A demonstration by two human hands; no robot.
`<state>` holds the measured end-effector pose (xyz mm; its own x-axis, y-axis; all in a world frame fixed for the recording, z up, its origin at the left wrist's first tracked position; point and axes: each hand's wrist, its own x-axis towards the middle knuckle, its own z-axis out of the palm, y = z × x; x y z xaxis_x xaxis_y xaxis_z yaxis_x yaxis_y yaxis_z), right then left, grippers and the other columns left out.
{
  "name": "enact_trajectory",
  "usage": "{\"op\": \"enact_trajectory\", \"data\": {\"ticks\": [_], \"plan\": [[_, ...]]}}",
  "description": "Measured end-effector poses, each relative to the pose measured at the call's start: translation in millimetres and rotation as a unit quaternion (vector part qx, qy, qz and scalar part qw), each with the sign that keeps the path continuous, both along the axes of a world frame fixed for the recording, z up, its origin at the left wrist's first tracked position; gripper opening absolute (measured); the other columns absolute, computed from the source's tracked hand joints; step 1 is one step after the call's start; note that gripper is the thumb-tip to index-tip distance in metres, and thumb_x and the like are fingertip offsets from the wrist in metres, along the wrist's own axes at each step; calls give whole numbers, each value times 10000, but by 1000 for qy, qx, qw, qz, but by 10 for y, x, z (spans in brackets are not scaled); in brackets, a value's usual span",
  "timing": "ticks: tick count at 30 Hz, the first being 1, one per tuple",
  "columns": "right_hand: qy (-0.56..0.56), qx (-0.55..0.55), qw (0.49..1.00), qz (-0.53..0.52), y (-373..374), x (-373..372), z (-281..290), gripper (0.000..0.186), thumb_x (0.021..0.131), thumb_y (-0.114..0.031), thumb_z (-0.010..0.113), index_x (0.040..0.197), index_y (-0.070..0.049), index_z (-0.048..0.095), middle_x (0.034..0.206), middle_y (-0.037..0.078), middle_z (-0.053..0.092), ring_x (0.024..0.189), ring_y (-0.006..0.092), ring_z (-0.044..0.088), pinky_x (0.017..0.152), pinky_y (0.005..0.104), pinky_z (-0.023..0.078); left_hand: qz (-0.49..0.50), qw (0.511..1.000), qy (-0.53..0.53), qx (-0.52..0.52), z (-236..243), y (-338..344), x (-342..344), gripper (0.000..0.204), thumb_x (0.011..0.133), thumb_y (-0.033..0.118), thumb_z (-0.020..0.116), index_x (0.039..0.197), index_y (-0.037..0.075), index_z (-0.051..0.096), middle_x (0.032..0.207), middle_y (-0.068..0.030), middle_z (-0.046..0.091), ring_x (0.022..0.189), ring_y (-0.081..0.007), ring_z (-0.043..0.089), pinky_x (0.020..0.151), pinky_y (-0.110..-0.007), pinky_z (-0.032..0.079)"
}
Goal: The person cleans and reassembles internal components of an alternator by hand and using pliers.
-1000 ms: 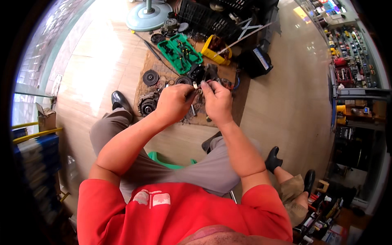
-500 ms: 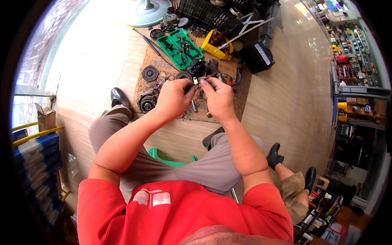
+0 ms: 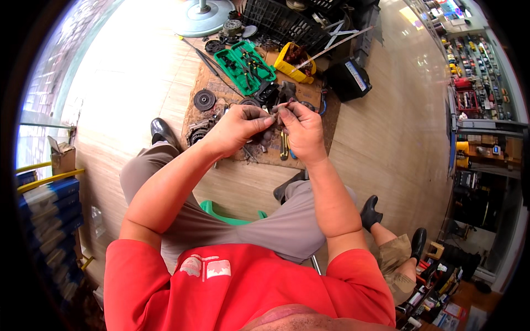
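Observation:
My left hand (image 3: pixel 239 128) is closed in a pinch, thumb and forefinger beside my right hand's fingertips, on something too small to name. My right hand (image 3: pixel 302 132) pinches a small dark reddish part (image 3: pixel 290 102). Both hands hang over a worn cardboard mat (image 3: pixel 320 154) strewn with greasy metal parts. A round dark pulley (image 3: pixel 205 100) lies left of them, a larger ribbed housing (image 3: pixel 196 133) is partly behind my left hand, and yellow-handled tools (image 3: pixel 284 145) lie beneath them.
Beyond are an open green tool case (image 3: pixel 243 69), yellow bin (image 3: pixel 293 62), black battery (image 3: pixel 348 80), black crate (image 3: pixel 281 27) and grey round stand base (image 3: pixel 204 16). I sit on a green stool (image 3: pixel 226 218). Another person's legs (image 3: pixel 383 234) are at right, stacked blue boxes (image 3: pixel 52 220) at left.
Both hands have shifted: my left hand slightly up and right, my right hand to the right, its reddish part now higher. The yellow-handled tools beneath have come into view.

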<state>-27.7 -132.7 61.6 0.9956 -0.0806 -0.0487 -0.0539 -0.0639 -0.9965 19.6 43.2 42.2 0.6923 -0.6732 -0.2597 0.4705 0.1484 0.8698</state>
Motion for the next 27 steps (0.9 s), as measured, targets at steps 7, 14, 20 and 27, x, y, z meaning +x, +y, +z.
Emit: {"op": "enact_trajectory", "data": {"ticks": [7, 14, 20, 27], "plan": [[17, -108, 993, -49, 73, -26, -36, 162, 935, -135, 610, 921, 22, 646, 708, -2, 596, 666, 45, 478, 598, 234, 418, 112, 837, -481, 236, 117, -33, -78, 105, 832, 72, 656, 885, -17, 671, 742, -161, 640, 683, -310, 633, 636, -392, 490], [12, -48, 997, -51, 95, 9, -152, 155, 924, -105, 614, 965, 38, 657, 757, 8, 634, 705, 45, 503, 627, 235, 440, 140, 807, -504, 274, -12, -81, -65, 152, 827, 155, 648, 770, 20, 608, 746, -177, 624, 712, -377, 621, 624, -459, 494], [26, -70, 996, -40, 99, -1, -115, 153, 916, -104, 626, 958, 41, 651, 824, 17, 661, 756, 51, 527, 672, 234, 456, 131, 804, -502, 290, -36, -76, -77, 152, 835, 155, 644, 795, 10, 624, 750, -172, 632, 724, -363, 629, 641, -447, 496], [32, 15, 999, -17, 18, 12, -104, 134, 925, -103, 619, 942, 25, 652, 833, -11, 647, 770, 40, 520, 688, 223, 449, 20, 994, -87, 66, -42, -2, 31, 226, 917, 225, 622, 891, 2, 647, 712, -80, 625, 609, -176, 598, 565, -311, 463]]}}
